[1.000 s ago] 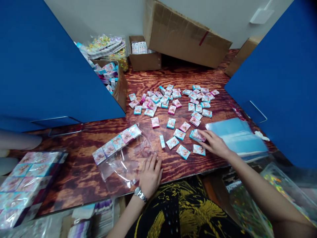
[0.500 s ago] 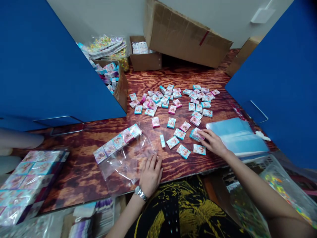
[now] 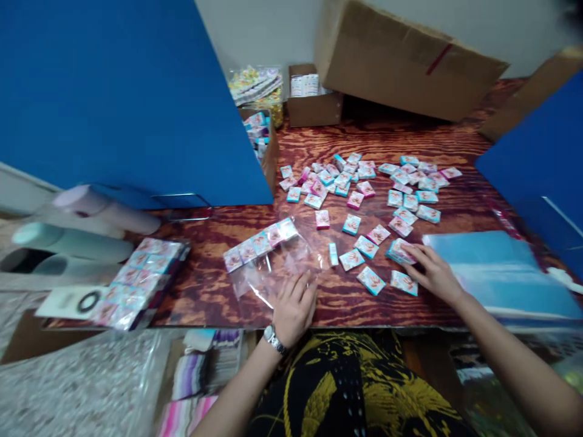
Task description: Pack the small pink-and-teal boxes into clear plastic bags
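The left hand (image 3: 294,306) lies flat on a clear plastic bag (image 3: 268,267) holding a row of small packets, at the near edge of the table (image 3: 204,291). The right hand (image 3: 432,273) rests fingers-down on a small stack of packets (image 3: 398,250), just beside a pile of blue sheets (image 3: 496,267), with loose packets scattered beyond.

Blue partitions (image 3: 113,91) flank wood-grain table (image 3: 204,291), white wall (image 3: 255,30).

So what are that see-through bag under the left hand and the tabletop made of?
The bag under the left hand looks like thin clear plastic film: the little packets inside and the table show through it, and it creases and glints. The tabletop looks like glossy reddish-brown wood or a wood-print laminate, going by its bold swirling grain; which one cannot be told.
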